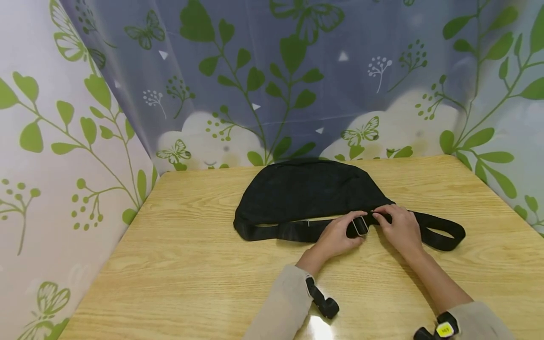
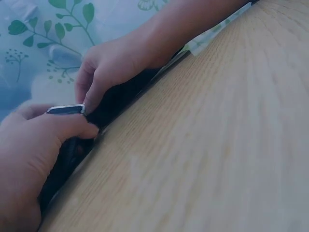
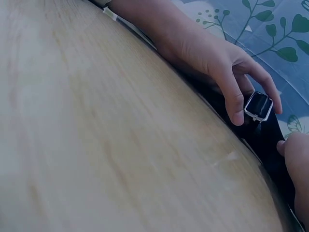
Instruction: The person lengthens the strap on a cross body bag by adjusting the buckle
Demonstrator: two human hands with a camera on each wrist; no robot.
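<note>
A black waist bag (image 1: 310, 191) lies flat near the back of the table, its black strap (image 1: 293, 231) stretched along the front and looped at the right. On the strap is a silver-framed slide buckle (image 1: 361, 225), tilted up from the tabletop. The left hand (image 1: 338, 236) holds this buckle, thumb on the near side and forefinger on the far side. Just right of it, the right hand (image 1: 399, 229) pinches the strap between thumb and fingers. Both hands (image 2: 34, 154) appear close together in the left wrist view; the buckle's silver frame (image 3: 259, 106) shows clearly in the right wrist view.
The wood-grain table (image 1: 191, 283) spreads out in front of the bag. A leaf-and-butterfly patterned curtain (image 1: 255, 85) hangs behind it and along both sides. Black bands (image 1: 323, 300) are worn over the light sleeves at both wrists.
</note>
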